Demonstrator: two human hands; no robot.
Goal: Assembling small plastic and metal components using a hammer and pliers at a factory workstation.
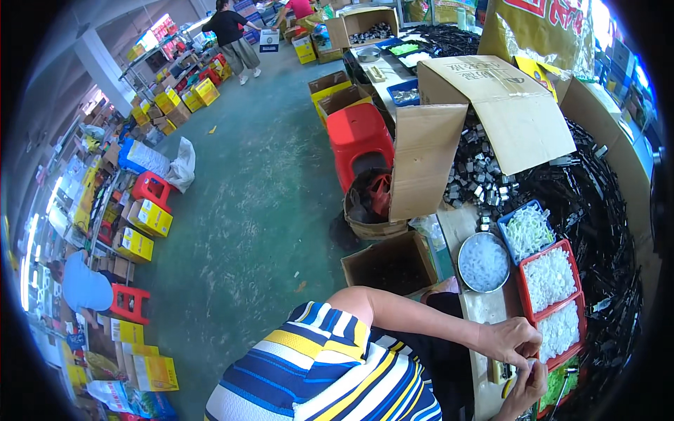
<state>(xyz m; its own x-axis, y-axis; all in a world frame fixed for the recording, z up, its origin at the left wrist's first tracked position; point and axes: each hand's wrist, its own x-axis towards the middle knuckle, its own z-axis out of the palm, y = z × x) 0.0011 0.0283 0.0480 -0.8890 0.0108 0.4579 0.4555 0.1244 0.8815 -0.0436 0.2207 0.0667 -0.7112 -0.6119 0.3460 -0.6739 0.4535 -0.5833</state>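
My left hand [512, 340] reaches in from the striped sleeve, its fingers bent into a pinch. Just below it, my right hand [526, 389] is also closed, fingertips meeting those of the left. Whatever they hold is too small to make out; a pale speck shows between them. Under the hands, partly covered, is a small cream-coloured fixture [500, 372] on the table edge. Close to the fingers stand a red tray [535, 319] of small white plastic pieces in two compartments and another tray with bright green pieces [558, 384].
A metal bowl [484, 291] of translucent pieces and a blue tray [503, 223] lie further along the table. Black strips [590, 210] heap behind them. Silver-black blocks [477, 165] spill from an open carton [428, 158]. A red stool [361, 137] stands left; people work farther off.
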